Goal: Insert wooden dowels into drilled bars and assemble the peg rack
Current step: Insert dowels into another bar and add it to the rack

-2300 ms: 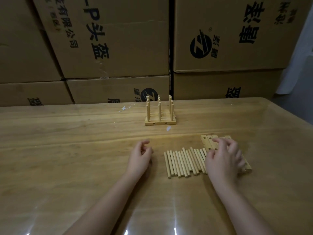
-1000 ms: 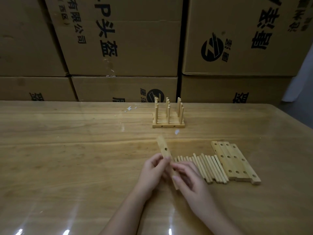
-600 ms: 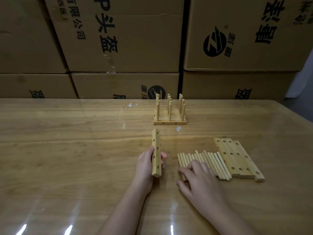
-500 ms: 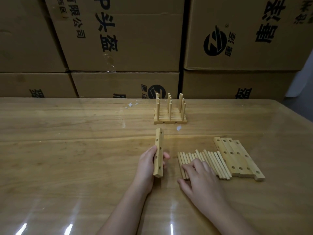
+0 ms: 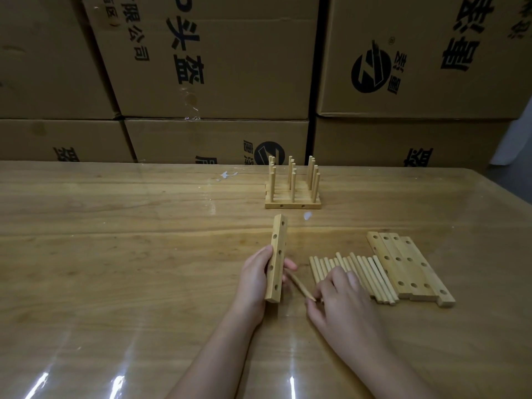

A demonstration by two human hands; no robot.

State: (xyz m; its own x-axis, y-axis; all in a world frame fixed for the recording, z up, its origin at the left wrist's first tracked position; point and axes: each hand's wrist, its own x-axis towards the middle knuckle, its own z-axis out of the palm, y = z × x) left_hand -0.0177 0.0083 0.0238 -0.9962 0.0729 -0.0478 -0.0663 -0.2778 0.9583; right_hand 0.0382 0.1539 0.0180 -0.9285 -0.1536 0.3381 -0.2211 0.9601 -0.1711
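Head view: grips a drilled bar (image 5: 277, 254) on edge in the left hand (image 5: 253, 280), fingers curled round its lower half, holed face turned toward the right; lower end on or just above the table (image 5: 115, 254), cannot tell which. Pinches one dowel (image 5: 298, 285) by its near end between thumb and fingertips of the right hand (image 5: 342, 300), with the far tip aimed at the bar's lower holes, close beside the left fingertips, and apparently not seated yet. Has the other dowels (image 5: 362, 275) lying in a row just right of the hands, touching a flat set of spare bars (image 5: 408, 266). Has a finished rack (image 5: 292, 194) standing well behind, near the cardboard boxes (image 5: 216, 67).

Judging from this: likely to jam or scuff the hole by pushing at a slant, given the dowel's low angle against the bar's face. Could miss the hole and jab the left fingertips wrapped beside it. Might drop the dowel through so light a pinch at its very end, sending it rolling across the glossy top. Could tip or twist the bar by pressing hard against a grip set only on the lower half. May scatter the loose row with the right wrist just above it. Calls for squaring tip to hole before any push.
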